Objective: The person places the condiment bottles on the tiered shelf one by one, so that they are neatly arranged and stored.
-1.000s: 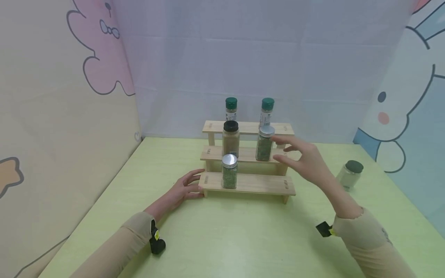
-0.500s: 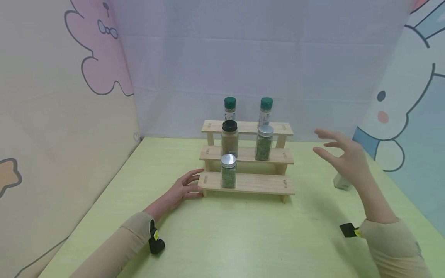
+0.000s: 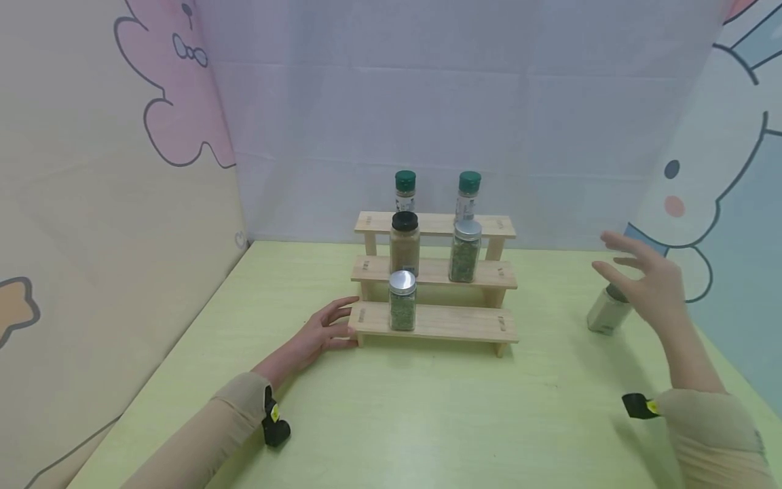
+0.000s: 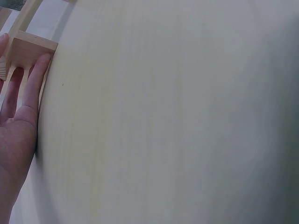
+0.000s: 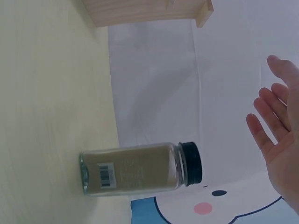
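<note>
A three-step wooden rack (image 3: pixel 458 323) stands on the table. My left hand (image 3: pixel 320 331) touches its lower left end, with fairly straight fingers (image 4: pixel 35 86) against the wood. On the bottom step is a silver-lidded jar of green herbs (image 3: pixel 402 311). The middle step bears a black-lidded jar of tan powder (image 3: pixel 404 248) and another silver-lidded herb jar (image 3: pixel 465 259). Two green-capped shakers, one left (image 3: pixel 405 190) and one right (image 3: pixel 468 190), occupy the top. My right hand (image 3: pixel 656 288) is raised and holds nothing, near a black-lidded spice jar (image 5: pixel 135 170) whose lid it partly covers in the head view.
The pale yellow-green table (image 3: pixel 440 407) extends in front of the rack. A white cloth (image 3: pixel 366 115) hangs behind it, and printed cartoon sheets rise at the left (image 3: pixel 122 204) and right (image 3: pixel 727 170).
My right hand has moved right from beside the middle-step herb jar to the black-lidded jar at the right. My left hand stays at the rack, and the jars have not moved.
</note>
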A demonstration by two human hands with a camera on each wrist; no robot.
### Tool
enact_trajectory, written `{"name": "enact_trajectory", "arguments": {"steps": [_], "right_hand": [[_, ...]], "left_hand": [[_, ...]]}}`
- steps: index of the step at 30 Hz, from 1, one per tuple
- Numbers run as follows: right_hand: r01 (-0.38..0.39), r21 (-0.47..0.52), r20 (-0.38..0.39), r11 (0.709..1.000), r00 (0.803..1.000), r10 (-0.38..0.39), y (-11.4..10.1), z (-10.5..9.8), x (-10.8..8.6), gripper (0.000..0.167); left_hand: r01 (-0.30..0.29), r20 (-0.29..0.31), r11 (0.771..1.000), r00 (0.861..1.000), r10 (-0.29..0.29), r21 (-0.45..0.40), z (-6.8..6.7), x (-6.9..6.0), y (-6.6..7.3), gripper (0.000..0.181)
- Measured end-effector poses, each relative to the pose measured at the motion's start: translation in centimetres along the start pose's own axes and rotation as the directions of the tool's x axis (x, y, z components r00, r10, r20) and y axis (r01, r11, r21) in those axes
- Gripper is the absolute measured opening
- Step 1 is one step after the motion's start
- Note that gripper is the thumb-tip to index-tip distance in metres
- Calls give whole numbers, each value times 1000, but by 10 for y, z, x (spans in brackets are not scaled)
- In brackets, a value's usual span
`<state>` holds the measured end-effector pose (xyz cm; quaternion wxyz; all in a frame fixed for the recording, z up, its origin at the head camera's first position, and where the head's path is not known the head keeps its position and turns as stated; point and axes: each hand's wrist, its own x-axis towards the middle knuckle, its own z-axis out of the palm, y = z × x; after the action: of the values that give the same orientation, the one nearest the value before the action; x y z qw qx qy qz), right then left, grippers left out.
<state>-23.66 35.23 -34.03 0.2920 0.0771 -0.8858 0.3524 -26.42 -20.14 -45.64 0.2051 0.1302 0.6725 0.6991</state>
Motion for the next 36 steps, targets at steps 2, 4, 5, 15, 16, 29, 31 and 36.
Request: {"name": "enact_trajectory", "arguments": {"steps": [2,4,5,15,16,29,31,36], "right_hand": [[-30,9,10,1000,1000,30,7,-3,-1,53],[-58,17,21,998,998,58,13,-5,-1,53],[-77,13,27,997,997,76,15,-7,-2,53],[-121,-56,100,991,987,126,37,-12,-14,55],[-112,-59,104,992,988,118,39,-13,-16,54],[-87,-190,218,978,967,129,61,-17,-27,58],[-72,-199,216,977,970,115,65,-17,-28,56],[-36,-204,209,978,975,80,73,-18,-28,53]], "left_hand": [[-3,3,1000,1000,3,1,0,0,0,67],[0,3,1000,1000,0,-1,0,0,1,68],[1,1,1000,1000,-1,-2,0,0,1,68],[3,3,1000,1000,-3,-8,-1,-1,0,69],[4,1,1000,1000,-4,-6,-1,-1,0,69],[4,2,1000,1000,-4,0,-1,0,-1,68],[6,2,1000,1000,-6,-1,-1,0,0,68],[8,2,1000,1000,-8,-9,-1,0,0,68]]}}
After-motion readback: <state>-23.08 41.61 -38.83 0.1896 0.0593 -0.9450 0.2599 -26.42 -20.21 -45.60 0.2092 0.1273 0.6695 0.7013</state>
